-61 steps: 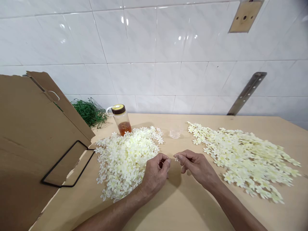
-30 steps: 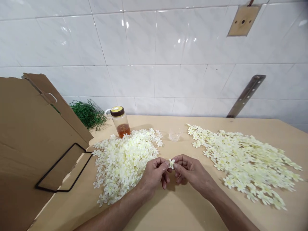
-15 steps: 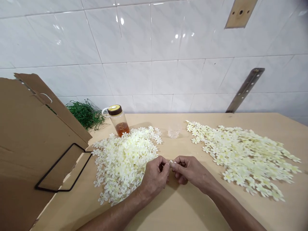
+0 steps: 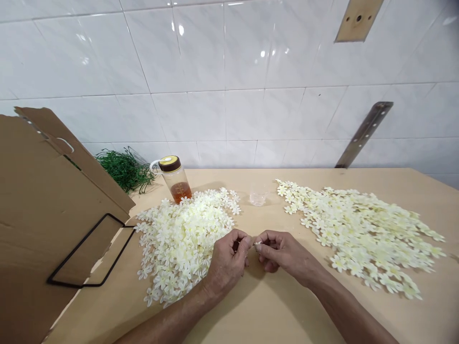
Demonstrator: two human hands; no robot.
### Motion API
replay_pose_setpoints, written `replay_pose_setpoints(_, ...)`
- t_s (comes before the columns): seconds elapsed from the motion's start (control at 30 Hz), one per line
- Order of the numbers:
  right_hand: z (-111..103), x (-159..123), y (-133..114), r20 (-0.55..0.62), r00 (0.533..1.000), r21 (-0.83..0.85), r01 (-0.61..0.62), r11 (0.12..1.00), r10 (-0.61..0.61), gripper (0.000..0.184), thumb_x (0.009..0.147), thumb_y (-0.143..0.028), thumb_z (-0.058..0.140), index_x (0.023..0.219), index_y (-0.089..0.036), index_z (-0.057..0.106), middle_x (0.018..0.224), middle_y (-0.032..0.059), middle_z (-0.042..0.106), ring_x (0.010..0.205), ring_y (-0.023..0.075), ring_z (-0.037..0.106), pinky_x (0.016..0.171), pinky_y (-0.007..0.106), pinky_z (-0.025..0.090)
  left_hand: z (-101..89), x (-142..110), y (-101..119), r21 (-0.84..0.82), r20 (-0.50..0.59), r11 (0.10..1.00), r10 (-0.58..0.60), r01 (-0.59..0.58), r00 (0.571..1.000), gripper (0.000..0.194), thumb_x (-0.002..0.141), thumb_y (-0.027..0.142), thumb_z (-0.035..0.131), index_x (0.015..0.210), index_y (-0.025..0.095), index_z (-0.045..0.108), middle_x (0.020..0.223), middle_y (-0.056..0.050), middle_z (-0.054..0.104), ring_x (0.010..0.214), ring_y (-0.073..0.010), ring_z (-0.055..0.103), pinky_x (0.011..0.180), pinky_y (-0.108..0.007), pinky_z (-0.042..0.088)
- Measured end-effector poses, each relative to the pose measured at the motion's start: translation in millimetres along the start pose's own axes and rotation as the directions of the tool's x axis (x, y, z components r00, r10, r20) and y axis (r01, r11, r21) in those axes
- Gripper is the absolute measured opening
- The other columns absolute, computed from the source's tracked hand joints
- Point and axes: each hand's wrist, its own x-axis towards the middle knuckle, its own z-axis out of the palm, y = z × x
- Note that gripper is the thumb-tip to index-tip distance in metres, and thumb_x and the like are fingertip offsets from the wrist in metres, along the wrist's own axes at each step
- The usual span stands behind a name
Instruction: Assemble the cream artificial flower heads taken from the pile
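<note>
My left hand [image 4: 228, 255] and my right hand [image 4: 281, 251] meet fingertip to fingertip above the table, both closed in a pinch. Between the thumb and finger of my right hand shows the edge of a small whitish artificial flower [image 4: 257, 243], mostly covered. What my left fingertips hold, if anything, is too small to make out. Beside my left hand lies a heap of loose white artificial flowers [image 4: 186, 234]. To the right of my right hand spreads a flatter layer of cream-white artificial flowers [image 4: 362, 224].
Behind the heap stands a bottle [image 4: 175, 181] with amber liquid. A small clear cup [image 4: 258, 197] sits beyond my hands. Green artificial stems [image 4: 124, 169] lie by the wall. At left are a cardboard box [image 4: 43, 205] and a black wire frame [image 4: 81, 248].
My left fingertips have drawn slightly left, away from my right ones. The right hand stays nearly in place, and the view has shifted a little.
</note>
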Motion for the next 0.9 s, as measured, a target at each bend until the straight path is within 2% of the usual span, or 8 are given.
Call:
replay_pose_setpoints(0.23, -0.5, 0.0, -3.9, -0.059, 0.998, -0.027, 0.028, 0.999, -0.03, 0.045, 0.079, -0.061, 0.061, 0.071, -0.017, 0.058, 0.065, 0.0007, 0.061, 0.056, 0.0126, 0.057, 0.056, 0.025, 0.047, -1.6, 2.7, -1.4, 0.009, -0.012, 1.0, 0.007, -0.007, 1.0, 0.027, 0.088, 0.043, 0.054, 0.078, 0.018, 0.059, 0.054, 0.003, 0.054, 0.043, -0.008, 0.046, 0.043, -0.018, 0.037)
replay_pose_setpoints(0.43, -4.2, 0.7, -2.6, -0.135, 0.988, -0.038, 0.065, 0.997, -0.069, 0.045, 0.084, -0.061, 0.055, 0.073, -0.018, 0.056, 0.062, 0.0003, 0.061, 0.056, 0.0152, 0.062, 0.056, 0.026, 0.047, -1.2, 2.2, -0.5, 0.023, 0.003, 1.0, -0.003, 0.003, 1.0, 0.027, 0.089, 0.043, 0.053, 0.078, 0.018, 0.058, 0.053, 0.004, 0.053, 0.043, -0.0079, 0.046, 0.044, -0.018, 0.037)
replay_pose_setpoints(0.63, -5.9, -0.4, -5.4, -0.163, 0.981, -0.022, 0.102, 0.995, -0.104, 0.042, 0.085, -0.058, 0.057, 0.086, -0.017, 0.066, 0.084, 0.0067, 0.072, 0.073, 0.0198, 0.07, 0.065, 0.028, 0.049, -0.9, 2.4, -4.5, 0.056, 0.021, 0.998, -0.005, 0.004, 1.0, 0.028, 0.091, 0.043, 0.051, 0.081, 0.018, 0.058, 0.053, 0.003, 0.054, 0.043, -0.0079, 0.047, 0.045, -0.018, 0.037)
replay_pose_setpoints(0.73, -7.1, -0.1, -6.1, -0.176, 0.976, -0.012, 0.125, 0.992, -0.125, 0.04, 0.084, -0.054, 0.06, 0.092, -0.017, 0.069, 0.078, 0.0066, 0.072, 0.072, 0.0205, 0.07, 0.068, 0.03, 0.05, -0.7, 2.8, -5.0, 0.06, 0.025, 0.998, -0.004, 0.003, 1.0, 0.028, 0.091, 0.043, 0.051, 0.081, 0.017, 0.058, 0.053, 0.003, 0.054, 0.042, -0.0078, 0.047, 0.045, -0.018, 0.037)
replay_pose_setpoints(0.8, -8.1, 0.0, -7.3, -0.194, 0.974, -0.044, 0.114, 0.992, -0.121, 0.037, 0.083, -0.052, 0.062, 0.094, -0.017, 0.07, 0.07, 0.0051, 0.071, 0.066, 0.0194, 0.069, 0.064, 0.029, 0.05, -0.6, 2.9, -4.8, 0.061, 0.029, 0.998, -0.005, 0.003, 1.0, 0.028, 0.091, 0.043, 0.051, 0.081, 0.017, 0.058, 0.053, 0.004, 0.054, 0.042, -0.0075, 0.047, 0.045, -0.018, 0.038)
replay_pose_setpoints(0.9, -8.9, -0.4, -10.2, -0.204, 0.973, -0.112, 0.086, 0.99, -0.108, 0.034, 0.082, -0.05, 0.064, 0.085, -0.017, 0.07, 0.063, 0.0029, 0.069, 0.058, 0.0168, 0.066, 0.056, 0.026, 0.047, -0.8, 2.8, -4.4, 0.063, 0.043, 0.998, -0.004, 0.001, 0.999, 0.029, 0.091, 0.043, 0.051, 0.08, 0.017, 0.057, 0.052, 0.004, 0.054, 0.041, -0.0071, 0.046, 0.045, -0.018, 0.038)
